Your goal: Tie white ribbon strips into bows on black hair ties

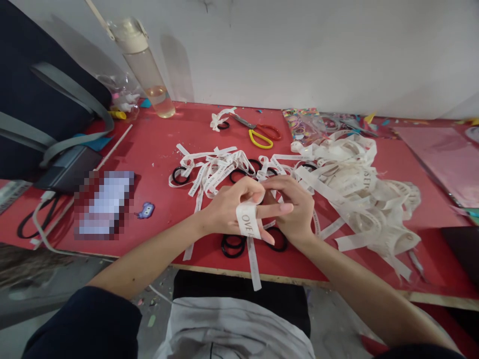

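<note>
A white printed ribbon is looped around the fingers of my left hand, its lettering facing up. That hand's thumb and index finger are bent together, while other fingers stretch to the right. My right hand meets it at the fingertips, thumb and fingers closed; whatever they pinch is hidden. Below the hands a narrow ribbon end hangs past the table edge. Black hair ties lie just under my left hand. Behind both hands is a tangle of narrow printed ribbons mixed with more black rings.
A heap of wide white ribbon covers the right side of the red table. Scissors with red and yellow handles lie at the back. At left are a phone, a small purple charm, a bottle and a dark bag.
</note>
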`<state>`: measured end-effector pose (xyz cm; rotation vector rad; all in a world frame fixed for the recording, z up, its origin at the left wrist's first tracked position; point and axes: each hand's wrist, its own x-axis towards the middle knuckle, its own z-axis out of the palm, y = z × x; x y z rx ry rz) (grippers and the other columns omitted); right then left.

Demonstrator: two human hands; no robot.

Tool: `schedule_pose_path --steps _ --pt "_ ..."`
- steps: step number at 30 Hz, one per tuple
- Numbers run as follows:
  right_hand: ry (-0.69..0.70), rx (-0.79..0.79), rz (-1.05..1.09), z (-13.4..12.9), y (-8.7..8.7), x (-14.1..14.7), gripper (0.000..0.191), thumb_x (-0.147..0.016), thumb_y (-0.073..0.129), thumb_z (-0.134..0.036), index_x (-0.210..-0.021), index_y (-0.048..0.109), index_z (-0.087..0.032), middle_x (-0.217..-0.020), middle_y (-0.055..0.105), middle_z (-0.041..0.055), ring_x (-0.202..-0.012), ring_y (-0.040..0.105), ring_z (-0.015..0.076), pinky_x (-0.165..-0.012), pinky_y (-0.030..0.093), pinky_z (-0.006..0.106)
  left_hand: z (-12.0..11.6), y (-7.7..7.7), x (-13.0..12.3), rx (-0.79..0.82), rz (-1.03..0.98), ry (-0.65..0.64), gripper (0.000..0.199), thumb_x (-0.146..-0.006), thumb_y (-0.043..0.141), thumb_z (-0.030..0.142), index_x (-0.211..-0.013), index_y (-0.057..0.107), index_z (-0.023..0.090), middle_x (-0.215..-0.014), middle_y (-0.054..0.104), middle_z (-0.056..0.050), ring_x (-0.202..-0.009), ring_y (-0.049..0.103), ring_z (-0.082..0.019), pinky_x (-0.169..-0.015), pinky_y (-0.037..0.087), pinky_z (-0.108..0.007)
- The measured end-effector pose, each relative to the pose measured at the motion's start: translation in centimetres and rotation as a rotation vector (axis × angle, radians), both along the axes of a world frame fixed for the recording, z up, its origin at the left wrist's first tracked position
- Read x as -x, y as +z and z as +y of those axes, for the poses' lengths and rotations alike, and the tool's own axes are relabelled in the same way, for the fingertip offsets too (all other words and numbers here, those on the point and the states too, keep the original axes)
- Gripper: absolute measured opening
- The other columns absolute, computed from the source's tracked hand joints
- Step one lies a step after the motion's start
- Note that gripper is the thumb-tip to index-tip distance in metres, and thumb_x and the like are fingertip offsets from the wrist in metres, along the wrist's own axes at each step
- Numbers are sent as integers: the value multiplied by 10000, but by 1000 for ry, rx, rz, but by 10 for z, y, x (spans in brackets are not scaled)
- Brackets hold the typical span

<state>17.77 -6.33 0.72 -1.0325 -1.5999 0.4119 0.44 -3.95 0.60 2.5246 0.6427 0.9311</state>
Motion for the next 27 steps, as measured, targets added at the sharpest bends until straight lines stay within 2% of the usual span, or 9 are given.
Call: schedule_pose_path --steps 1,3,6,9,11,17,19,23,27 --pt "-2 -8 -8 0 0 0 189 -831 610 -79 -848 702 -244 -852 692 13 -800 648 172 -721 530 326 3 -1 -1 -32 -84 -3 576 -797 567 697 -1190 662 286 -910 432 -10 -701 487 -81 -626 466 -231" --pt "8 -2 11 -1 -2 -1 203 -808 615 -61 -840 698 -243 -817 677 6 -778 634 172 -713 522 332 8 0 -3 -165 -402 39 656 -779 607 674 -1319 587 300 -893 420 -7 -723 481 -99 -634 476 -244" --pt "55 35 84 -2 -4 -2 220 -788 593 -41 -808 689 -238 -774 647 4 -740 617 171 -694 506 342 12 4 -6 -139 -523 9 678 -821 631 568 -1445 452 370 -872 451 8 -698 482 -89 -663 496 -243" --pt "98 37 103 -2 -6 -3 236 -776 564 -17 -750 664 -229 -734 618 0 -705 593 165 -662 486 333 10 9 -8 -78 -523 -61 719 -830 645 520 -1482 395 352 -763 485 34 -673 491 -98 -661 504 -239" --pt "133 28 75 -2 -6 -2 243 -769 552 -2 -745 646 -225 -744 613 4 -723 592 167 -669 488 330 8 11 -7 -54 -498 -64 732 -833 639 525 -1490 393 316 -707 493 38 -690 506 -115 -666 507 -246" --pt "388 -27 -15 -3 -4 3 149 -819 619 -80 -886 640 -210 -888 647 56 -849 637 196 -738 533 345 8 13 -5 13 -447 -22 683 -857 623 518 -1468 436 276 -768 468 23 -670 488 -103 -626 491 -236" --pt "416 -48 -52 -2 -5 4 118 -831 634 -103 -878 631 -211 -873 645 55 -844 629 194 -747 532 347 8 11 -5 -2 -436 -14 695 -860 629 500 -1481 415 270 -749 461 28 -669 476 -105 -618 479 -231" --pt "349 -79 -137 -3 -8 5 106 -839 644 -129 -818 589 -218 -844 634 36 -803 619 178 -711 517 318 7 6 -5 -33 -327 39 729 -864 614 526 -1496 388 244 -747 472 29 -639 451 -102 -575 443 -221" --pt "174 15 -134 -3 -9 4 158 -880 632 -301 -772 553 -216 -759 585 13 -689 574 160 -605 475 289 8 4 -3 -37 -208 51 809 -859 579 592 -1527 312 222 -705 507 43 -616 470 -106 -573 425 -224"
